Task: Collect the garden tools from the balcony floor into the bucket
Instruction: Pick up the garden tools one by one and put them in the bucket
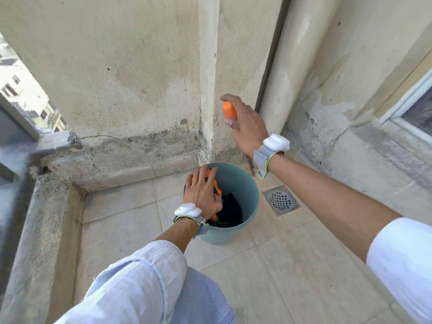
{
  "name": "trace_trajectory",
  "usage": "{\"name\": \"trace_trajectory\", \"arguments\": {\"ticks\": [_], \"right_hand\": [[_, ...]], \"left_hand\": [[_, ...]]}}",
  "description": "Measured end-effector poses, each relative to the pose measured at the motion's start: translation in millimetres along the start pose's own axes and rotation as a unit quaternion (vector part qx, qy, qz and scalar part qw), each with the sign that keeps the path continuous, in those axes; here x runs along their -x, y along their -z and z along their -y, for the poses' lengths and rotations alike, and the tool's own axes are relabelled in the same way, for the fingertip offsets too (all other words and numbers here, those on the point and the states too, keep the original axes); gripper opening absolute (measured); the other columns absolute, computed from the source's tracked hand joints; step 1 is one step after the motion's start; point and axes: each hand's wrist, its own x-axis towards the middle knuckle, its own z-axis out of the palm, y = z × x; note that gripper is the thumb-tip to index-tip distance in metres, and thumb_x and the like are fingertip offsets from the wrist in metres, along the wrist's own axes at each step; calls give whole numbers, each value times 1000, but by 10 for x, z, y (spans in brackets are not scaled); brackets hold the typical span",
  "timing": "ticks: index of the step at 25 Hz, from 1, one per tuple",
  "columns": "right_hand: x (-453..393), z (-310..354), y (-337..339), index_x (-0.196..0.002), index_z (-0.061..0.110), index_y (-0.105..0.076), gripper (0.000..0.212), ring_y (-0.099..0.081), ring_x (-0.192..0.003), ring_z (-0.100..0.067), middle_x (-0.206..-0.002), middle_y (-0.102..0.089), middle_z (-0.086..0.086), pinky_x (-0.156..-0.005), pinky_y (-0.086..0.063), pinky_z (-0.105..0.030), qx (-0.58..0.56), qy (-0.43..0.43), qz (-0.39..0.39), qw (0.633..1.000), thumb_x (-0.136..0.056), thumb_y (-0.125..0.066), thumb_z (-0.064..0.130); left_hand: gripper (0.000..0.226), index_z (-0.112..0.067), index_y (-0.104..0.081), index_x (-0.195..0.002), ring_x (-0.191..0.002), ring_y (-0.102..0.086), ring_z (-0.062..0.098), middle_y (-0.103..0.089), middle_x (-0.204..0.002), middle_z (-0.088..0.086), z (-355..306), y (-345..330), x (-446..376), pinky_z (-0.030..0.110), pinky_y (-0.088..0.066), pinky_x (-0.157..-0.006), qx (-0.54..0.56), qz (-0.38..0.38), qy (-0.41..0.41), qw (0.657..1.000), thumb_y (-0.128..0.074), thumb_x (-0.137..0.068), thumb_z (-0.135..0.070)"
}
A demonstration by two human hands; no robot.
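Teal plastic, the bucket [243, 206] stands on the tiled balcony floor [292, 265] in the corner, just beside a round floor drain [280, 200], with orange-handled tools [216, 185] and something dark already inside. Over its near-left rim the left hand [203, 195] lies spread, fingers open, resting on those tools. Above and behind the bucket, the right hand [247, 125] is closed around the orange handle [229, 110] of another tool, whose dark working end [250, 166] points down toward the far rim; its long axis runs steeply, handle up and tilted slightly left. To finish well, I judge the left hand should clear the opening so the tool drops blade-first.
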Motion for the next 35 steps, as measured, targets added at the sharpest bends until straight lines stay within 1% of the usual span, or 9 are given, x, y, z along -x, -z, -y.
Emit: {"name": "trace_trajectory", "arguments": {"ticks": [6,13,16,21,24,26,28,31,35], "right_hand": [[154,434,-84,-136,32,-45,43,-63,-77,-30,-89,-64,-6,-69,-56,-42,-147,-40,4,988,-99,-49,11],[520,-95,-695,-134,26,-46,42,-63,-79,-34,-90,-64,-12,-75,-55,-49,-92,-80,118,986,-98,-49,5],[688,-329,-828,-135,29,-43,44,-65,-90,-34,-102,-67,-11,-82,-55,-46,-73,-103,187,974,-98,-50,6],[772,-513,-935,-152,40,-20,90,-59,-108,-35,-129,-56,-11,-85,-54,-46,-13,-65,256,964,-81,-60,2],[838,-628,-1003,-155,29,-25,106,-49,-113,-34,-123,-48,-9,-84,-48,-43,200,-6,204,958,-63,-77,13],[922,-731,-979,-150,24,-34,101,-48,-114,-33,-124,-45,-8,-85,-45,-42,283,-41,166,944,-61,-83,22],[1026,-808,-953,-146,22,-34,88,-51,-111,-36,-126,-45,-10,-80,-47,-44,278,-111,200,933,-70,-79,25],[1079,-900,-938,-134,20,-30,64,-57,-76,-37,-110,-57,-15,-62,-44,-37,220,-192,258,921,-82,-67,25],[922,-946,-931,-123,19,-42,46,-55,-75,-35,-87,-60,-12,-64,-42,-33,178,-275,268,906,-83,-62,31]], "left_hand": [[80,-19,-46,-142,-127,-48,30,-44,-139,6,23,27,15,42,-38,-106,14,-21,7,1000,-52,-63,-34],[77,-17,-47,-139,-122,-50,29,-47,-136,4,42,-45,9,40,-41,-102,41,-50,-1,998,-53,-64,-31],[77,-18,-45,-139,-120,-51,28,-47,-134,3,53,-42,5,39,-40,-103,48,-55,2,997,-53,-64,-30],[82,-22,-42,-141,-122,-48,27,-48,-130,0,26,-39,-11,50,-35,-110,33,-68,56,996,-52,-60,-31],[76,-24,-43,-139,-118,-48,27,-49,-128,0,39,-65,20,47,-43,-95,73,-82,153,982,-51,-64,-33],[67,-20,-43,-137,-113,-49,30,-50,-126,4,57,-82,40,46,-44,-85,102,-84,245,960,-50,-71,-34],[60,-16,-44,-133,-113,-50,33,-50,-122,7,55,-79,65,45,-45,-80,127,-75,302,942,-50,-78,-40],[50,-14,-46,-119,-113,-52,35,-50,-116,9,64,-80,87,42,-42,-72,183,-61,339,921,-47,-83,-49],[58,-13,-45,-119,-104,-64,41,-55,-118,14,200,-61,192,44,-48,-76,181,38,335,924,-50,-89,-63]]}}
